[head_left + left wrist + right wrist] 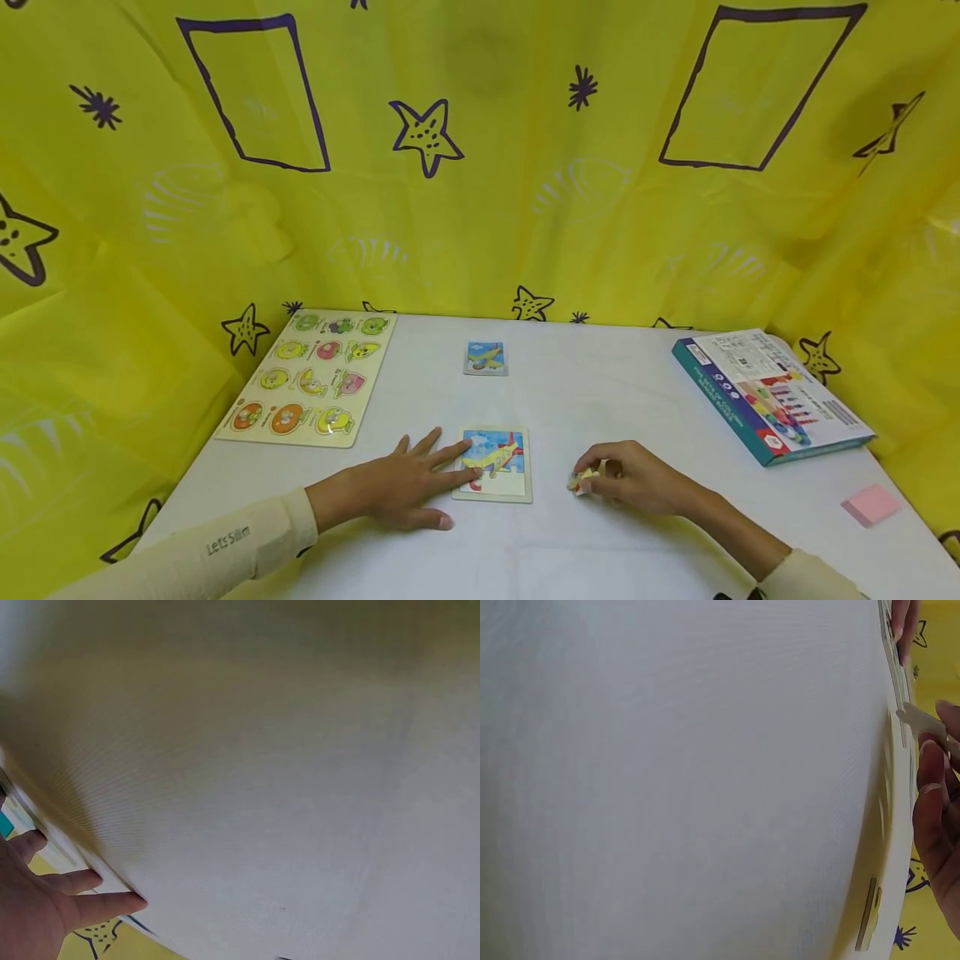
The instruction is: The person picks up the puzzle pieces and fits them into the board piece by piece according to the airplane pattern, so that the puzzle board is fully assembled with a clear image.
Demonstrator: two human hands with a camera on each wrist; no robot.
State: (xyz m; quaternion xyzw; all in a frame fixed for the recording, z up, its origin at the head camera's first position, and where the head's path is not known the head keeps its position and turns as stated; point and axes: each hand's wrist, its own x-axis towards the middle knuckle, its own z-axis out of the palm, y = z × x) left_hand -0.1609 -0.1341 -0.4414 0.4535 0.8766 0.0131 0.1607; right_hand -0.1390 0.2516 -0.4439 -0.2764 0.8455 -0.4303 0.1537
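Observation:
A small jigsaw puzzle in a pale square frame point(492, 497) lies on the white table, showing a yellow airplane on blue, with a bare white area along its lower part. My left hand point(411, 483) spreads its fingers flat, two fingertips resting on the puzzle's left side; the left wrist view shows the same straight fingers point(112, 902). To the right of the puzzle, my right hand point(637, 479) pinches a small puzzle piece point(582, 480) between thumb and fingers. The piece point(922, 720) appears edge-on in the right wrist view, partly hidden by the fingers.
Behind the puzzle lies a small airplane picture card point(486, 358). A wooden fruit board point(307, 375) is at the left. At the right are a flat teal-and-white box point(776, 392) and a pink block point(870, 505). A yellow patterned curtain point(480, 225) surrounds the table.

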